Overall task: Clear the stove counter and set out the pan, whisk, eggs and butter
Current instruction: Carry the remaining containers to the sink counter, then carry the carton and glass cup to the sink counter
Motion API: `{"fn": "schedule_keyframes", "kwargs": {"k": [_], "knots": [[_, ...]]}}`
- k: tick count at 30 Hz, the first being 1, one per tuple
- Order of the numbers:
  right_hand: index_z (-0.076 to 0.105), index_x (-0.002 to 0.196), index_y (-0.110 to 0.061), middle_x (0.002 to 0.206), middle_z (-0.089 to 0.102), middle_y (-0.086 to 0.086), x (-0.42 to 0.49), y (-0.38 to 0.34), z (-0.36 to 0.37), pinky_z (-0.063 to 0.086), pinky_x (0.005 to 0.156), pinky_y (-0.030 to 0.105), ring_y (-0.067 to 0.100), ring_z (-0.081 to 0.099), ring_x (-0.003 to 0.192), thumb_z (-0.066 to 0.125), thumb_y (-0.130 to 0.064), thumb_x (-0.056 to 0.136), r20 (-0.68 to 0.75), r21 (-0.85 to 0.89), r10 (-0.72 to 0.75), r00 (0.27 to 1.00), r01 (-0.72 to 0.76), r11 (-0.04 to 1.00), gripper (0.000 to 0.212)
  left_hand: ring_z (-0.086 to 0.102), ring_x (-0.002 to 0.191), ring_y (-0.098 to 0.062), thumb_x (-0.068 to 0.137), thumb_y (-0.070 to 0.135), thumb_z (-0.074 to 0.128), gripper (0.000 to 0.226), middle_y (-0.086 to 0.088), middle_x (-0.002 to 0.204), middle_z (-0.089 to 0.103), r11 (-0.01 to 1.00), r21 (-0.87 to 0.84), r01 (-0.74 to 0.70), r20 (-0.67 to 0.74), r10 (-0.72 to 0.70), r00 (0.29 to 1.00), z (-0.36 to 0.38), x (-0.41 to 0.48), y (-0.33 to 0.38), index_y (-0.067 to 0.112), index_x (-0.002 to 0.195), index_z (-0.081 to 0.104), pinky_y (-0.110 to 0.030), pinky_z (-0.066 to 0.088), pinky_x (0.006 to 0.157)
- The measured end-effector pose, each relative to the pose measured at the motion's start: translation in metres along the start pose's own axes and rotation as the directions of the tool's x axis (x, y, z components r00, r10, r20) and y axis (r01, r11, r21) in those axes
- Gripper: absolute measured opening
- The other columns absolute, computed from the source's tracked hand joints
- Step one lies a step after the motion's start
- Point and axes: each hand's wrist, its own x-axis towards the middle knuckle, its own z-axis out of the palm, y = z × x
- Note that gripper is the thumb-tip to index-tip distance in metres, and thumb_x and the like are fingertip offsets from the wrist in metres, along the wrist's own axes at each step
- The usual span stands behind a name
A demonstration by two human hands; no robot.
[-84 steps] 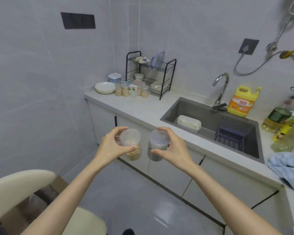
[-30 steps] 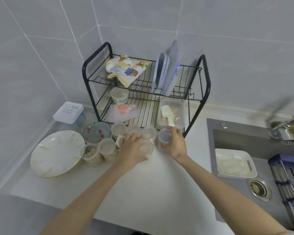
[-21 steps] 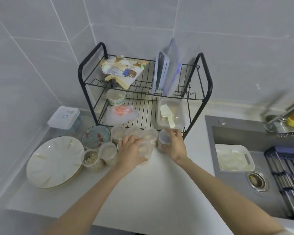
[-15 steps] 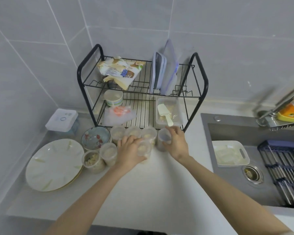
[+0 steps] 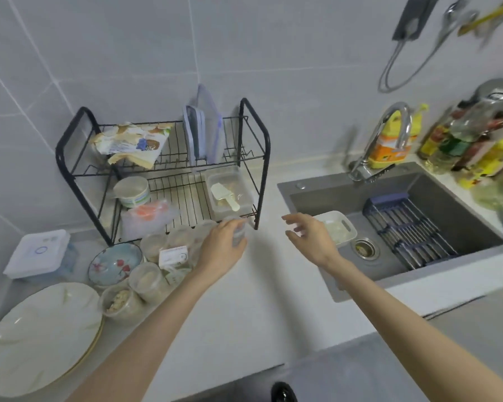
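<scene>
Centre frame, the left hand [image 5: 219,252] grips a small clear plastic jar [image 5: 240,232], likely parking it with similar jars [image 5: 148,281] before the black wire rack [image 5: 183,195]; the right hand [image 5: 311,239] hovers open, empty.

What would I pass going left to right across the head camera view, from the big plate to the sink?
In order: large white plate → patterned bowl → left hand gripping a small jar → right hand, open → blue sink rack.

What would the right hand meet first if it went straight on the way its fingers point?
Probably the black dish rack, at its front post nearest the sink; the right hand points at it across bare counter. Depth is unclear.
</scene>
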Motion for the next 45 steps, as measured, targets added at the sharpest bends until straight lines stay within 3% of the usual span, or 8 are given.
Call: {"fn": "schedule_keyframes", "kwargs": {"k": [4,7,9,20,30,34,41,45], "knots": [[0.062,0.119,-0.024,0.112,0.063,-0.007,-0.032,0.025,-0.042,0.048,0.08,0.026,0.013,0.062,0.09,0.062,-0.014,0.087,-0.093,0.015,0.064,0.994,-0.063,0.998,0.033,0.056,0.1,-0.011,0.089,0.02,0.06,0.038,0.008,0.115,0.061,0.994,-0.079,-0.08,0.08,0.086,0.993,0.021,0.01,0.044,0.022,0.127,0.056,-0.019,0.038,0.081],[0.063,0.118,-0.024,0.109,0.065,-0.008,-0.059,0.045,-0.078,0.052,0.084,0.032,0.013,0.063,0.087,0.063,-0.013,0.086,-0.196,0.026,0.109,0.974,-0.106,0.994,0.034,0.055,0.094,-0.009,0.09,0.021,0.059,0.037,0.007,0.115,0.06,0.981,-0.122,-0.149,0.13,0.165,0.978,0.037,0.019,0.083,0.023,0.127,0.056,-0.024,0.043,0.085],[0.062,0.118,-0.023,0.109,0.066,-0.008,-0.081,0.061,-0.108,0.052,0.084,0.028,0.009,0.063,0.086,0.062,-0.012,0.086,-0.268,0.039,0.145,0.952,-0.139,0.989,0.034,0.058,0.095,-0.008,0.089,0.022,0.059,0.036,0.008,0.115,0.061,0.967,-0.147,-0.209,0.151,0.231,0.961,0.051,0.026,0.116,0.025,0.126,0.057,-0.027,0.045,0.089],[0.059,0.12,-0.024,0.112,0.062,-0.006,-0.205,0.166,-0.265,0.045,0.074,0.02,0.011,0.062,0.09,0.06,-0.013,0.088,-0.556,0.155,0.354,0.752,-0.325,0.933,0.034,0.06,0.095,-0.009,0.091,0.022,0.058,0.038,0.005,0.118,0.061,0.843,-0.315,-0.436,0.3,0.524,0.797,0.164,0.019,0.322,0.024,0.129,0.055,-0.031,0.05,0.089],[0.058,0.123,-0.018,0.113,0.062,-0.003,-0.336,0.27,-0.421,0.04,0.067,0.0,0.009,0.06,0.085,0.061,-0.008,0.087,-0.733,0.243,0.42,0.535,-0.371,0.896,0.037,0.06,0.097,-0.01,0.09,0.021,0.059,0.04,0.005,0.119,0.062,0.71,-0.444,-0.546,0.381,0.701,0.602,0.307,-0.038,0.524,0.022,0.129,0.055,-0.031,0.049,0.091],[0.057,0.125,-0.021,0.115,0.059,-0.008,-0.39,0.3,-0.465,0.043,0.069,0.007,0.004,0.059,0.089,0.06,-0.013,0.089,-0.77,0.267,0.442,0.46,-0.397,0.878,0.037,0.059,0.093,-0.011,0.09,0.018,0.059,0.04,0.003,0.117,0.062,0.669,-0.5,-0.55,0.425,0.743,0.517,0.359,-0.068,0.591,0.017,0.13,0.055,-0.024,0.046,0.085],[0.055,0.124,-0.026,0.121,0.057,-0.011,-0.487,0.357,-0.528,0.042,0.075,0.014,0.003,0.057,0.094,0.06,-0.016,0.09,-0.839,0.357,0.492,0.233,-0.446,0.821,0.036,0.058,0.084,-0.004,0.089,0.022,0.059,0.037,0.009,0.112,0.063,0.562,-0.616,-0.552,0.467,0.825,0.318,0.455,-0.129,0.708,0.026,0.126,0.057,-0.028,0.049,0.085],[0.053,0.127,-0.023,0.123,0.054,-0.011,-0.536,0.39,-0.563,0.04,0.073,0.009,0.006,0.056,0.095,0.06,-0.015,0.09,-0.855,0.388,0.505,0.117,-0.501,0.774,0.039,0.059,0.09,-0.007,0.091,0.023,0.058,0.038,0.008,0.115,0.062,0.497,-0.666,-0.556,0.47,0.859,0.205,0.505,-0.166,0.772,0.024,0.129,0.056,-0.025,0.048,0.085]]}}
